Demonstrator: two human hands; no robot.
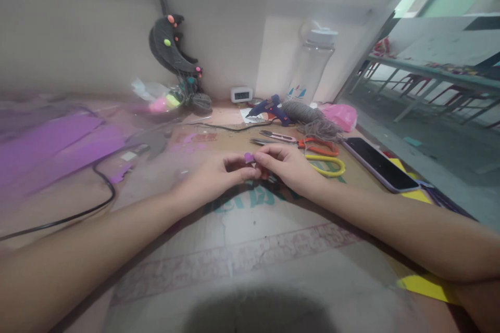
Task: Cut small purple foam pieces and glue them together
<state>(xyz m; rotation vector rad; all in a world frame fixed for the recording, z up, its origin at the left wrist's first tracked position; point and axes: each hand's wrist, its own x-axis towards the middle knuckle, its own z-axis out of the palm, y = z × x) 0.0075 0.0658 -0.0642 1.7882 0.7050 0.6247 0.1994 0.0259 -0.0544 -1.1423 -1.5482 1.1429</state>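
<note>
Two hands (pixel 250 169) pinch a purple scrap (pixel 249 157) (small, slightly blurred).

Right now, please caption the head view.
Left hand and right hand hold a small purple piece near orange-handled scissors.

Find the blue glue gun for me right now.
In the head view, the blue glue gun lies beyond your right hand, between the white digital clock on its left and the gray yarn on its right.
</note>
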